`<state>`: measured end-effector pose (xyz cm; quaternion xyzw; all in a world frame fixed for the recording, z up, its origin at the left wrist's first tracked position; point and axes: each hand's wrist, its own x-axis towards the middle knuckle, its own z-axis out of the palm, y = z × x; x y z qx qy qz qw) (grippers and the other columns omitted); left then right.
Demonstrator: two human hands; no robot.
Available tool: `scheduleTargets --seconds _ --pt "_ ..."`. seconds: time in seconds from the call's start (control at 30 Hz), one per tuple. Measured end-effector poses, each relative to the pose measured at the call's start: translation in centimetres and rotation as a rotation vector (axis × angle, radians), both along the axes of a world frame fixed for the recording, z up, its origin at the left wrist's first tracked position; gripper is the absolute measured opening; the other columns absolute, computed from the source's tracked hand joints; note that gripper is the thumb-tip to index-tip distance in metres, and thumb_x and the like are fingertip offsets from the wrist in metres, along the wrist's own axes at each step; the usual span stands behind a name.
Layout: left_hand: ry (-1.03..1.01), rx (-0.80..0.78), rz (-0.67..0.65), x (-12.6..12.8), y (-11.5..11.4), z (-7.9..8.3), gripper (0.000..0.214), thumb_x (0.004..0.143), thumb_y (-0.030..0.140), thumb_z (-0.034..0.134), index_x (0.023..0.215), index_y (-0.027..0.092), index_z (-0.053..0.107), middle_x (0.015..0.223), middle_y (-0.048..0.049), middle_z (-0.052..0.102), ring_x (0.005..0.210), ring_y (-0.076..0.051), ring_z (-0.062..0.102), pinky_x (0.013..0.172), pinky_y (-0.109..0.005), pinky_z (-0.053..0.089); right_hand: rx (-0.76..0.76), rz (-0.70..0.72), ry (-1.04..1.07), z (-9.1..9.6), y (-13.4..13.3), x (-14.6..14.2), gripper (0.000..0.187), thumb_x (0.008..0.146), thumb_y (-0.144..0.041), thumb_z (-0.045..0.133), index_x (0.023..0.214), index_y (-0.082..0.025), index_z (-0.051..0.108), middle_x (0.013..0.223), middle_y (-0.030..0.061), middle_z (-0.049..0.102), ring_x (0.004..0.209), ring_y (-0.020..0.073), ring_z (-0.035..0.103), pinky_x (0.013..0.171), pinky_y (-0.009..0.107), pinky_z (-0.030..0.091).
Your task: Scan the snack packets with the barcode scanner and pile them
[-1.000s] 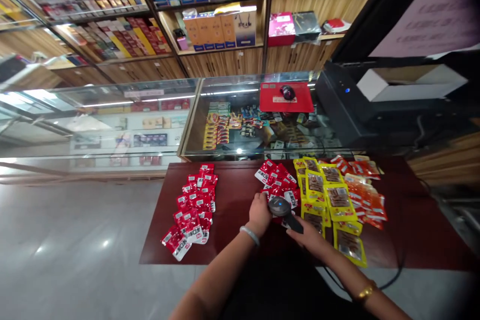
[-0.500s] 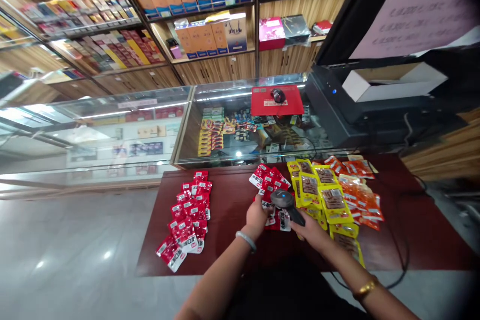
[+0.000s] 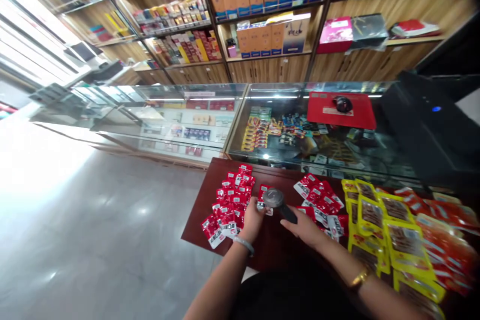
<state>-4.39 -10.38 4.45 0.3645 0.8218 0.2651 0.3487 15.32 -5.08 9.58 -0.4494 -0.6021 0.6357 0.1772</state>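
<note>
Left hand (image 3: 252,217): we pinch a red packet (image 3: 261,204) just under the scanner's head.
Right hand (image 3: 304,227): curled around the scanner (image 3: 275,200).
Room: a bare table (image 3: 273,247) strip between the left pile (image 3: 228,207) and the right pile (image 3: 322,202); the near edge is at our wrists.

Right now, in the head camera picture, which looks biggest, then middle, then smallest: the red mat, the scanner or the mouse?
1. The red mat looks largest.
2. The scanner comes next, but it is nearer the camera, so that may flatter it.
3. The mouse looks smallest; it lies on the red mat.
</note>
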Motion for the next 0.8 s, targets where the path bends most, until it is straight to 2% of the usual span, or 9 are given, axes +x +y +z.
scheduleTargets --seconds 0.1,0.17,0.3,0.43,0.57,0.7,0.8 --pt "0.097 -0.031 0.082 -4.6 -0.1 1.0 0.034 0.080 0.024 0.066 0.110 0.019 0.050 0.100 -0.0066 0.068 0.087 -0.018 0.064 0.076 -0.026 0.045 0.020 0.069 0.022 0.1 0.4 -4.0 0.051 0.073 -0.033 0.072 0.121 -0.017 0.066 0.111 0.0108 0.074 0.100 0.0292 0.069 0.090 0.042 0.054" --pt "0.139 -0.087 0.117 -7.2 0.1 1.5 0.037 0.082 0.026 0.065 0.115 0.017 0.050 0.100 -0.0091 0.069 0.089 -0.020 0.065 0.077 -0.028 0.045 0.011 0.098 0.031 0.1 0.4 -5.9 0.052 0.073 -0.033 0.072 0.122 -0.016 0.066 0.113 0.0107 0.074 0.102 0.0296 0.068 0.092 0.043 0.053" --pt "0.174 -0.164 0.130 -10.1 1.1 1.8 0.045 0.082 0.035 0.066 0.118 0.016 0.049 0.105 -0.0138 0.070 0.097 -0.024 0.066 0.079 -0.030 0.045 -0.013 0.127 0.030 0.3 -0.1 -7.6 0.053 0.074 -0.034 0.071 0.124 -0.015 0.065 0.110 0.0106 0.075 0.100 0.0298 0.069 0.089 0.043 0.054" --pt "0.194 -0.189 0.102 -10.5 1.8 2.1 0.046 0.083 0.044 0.064 0.116 0.017 0.048 0.103 -0.0142 0.070 0.094 -0.026 0.067 0.074 -0.030 0.044 -0.027 0.135 0.020 0.6 -0.5 -7.3 0.054 0.074 -0.033 0.070 0.124 -0.014 0.064 0.110 0.0117 0.075 0.099 0.0306 0.069 0.088 0.044 0.055" --pt "0.285 -0.297 0.022 -10.8 1.4 3.3 0.047 0.085 0.042 0.060 0.121 0.017 0.045 0.101 -0.0151 0.071 0.094 -0.027 0.068 0.075 -0.032 0.044 -0.023 0.093 0.003 0.8 -0.5 -6.1 0.055 0.074 -0.035 0.070 0.124 -0.015 0.063 0.115 0.0121 0.072 0.106 0.0304 0.067 0.095 0.044 0.051" --pt "0.421 -0.378 -0.101 -10.8 0.9 5.1 0.037 0.087 0.039 0.056 0.116 0.018 0.050 0.100 -0.0149 0.070 0.096 -0.029 0.068 0.076 -0.034 0.046 -0.039 0.022 -0.017 0.8 -0.6 -4.1 0.055 0.075 -0.036 0.071 0.125 -0.016 0.063 0.091 0.0072 0.075 0.089 0.0273 0.070 0.081 0.039 0.056" --pt "0.516 -0.394 -0.130 -9.8 1.2 6.0 0.035 0.088 0.041 0.053 0.112 0.017 0.052 0.108 -0.0167 0.066 0.099 -0.031 0.067 0.077 -0.036 0.048 -0.061 -0.041 -0.042 0.5 -0.9 -2.0 0.054 0.073 -0.036 0.073 0.123 -0.017 0.064 0.076 0.0032 0.073 0.074 0.0232 0.069 0.070 0.035 0.056"
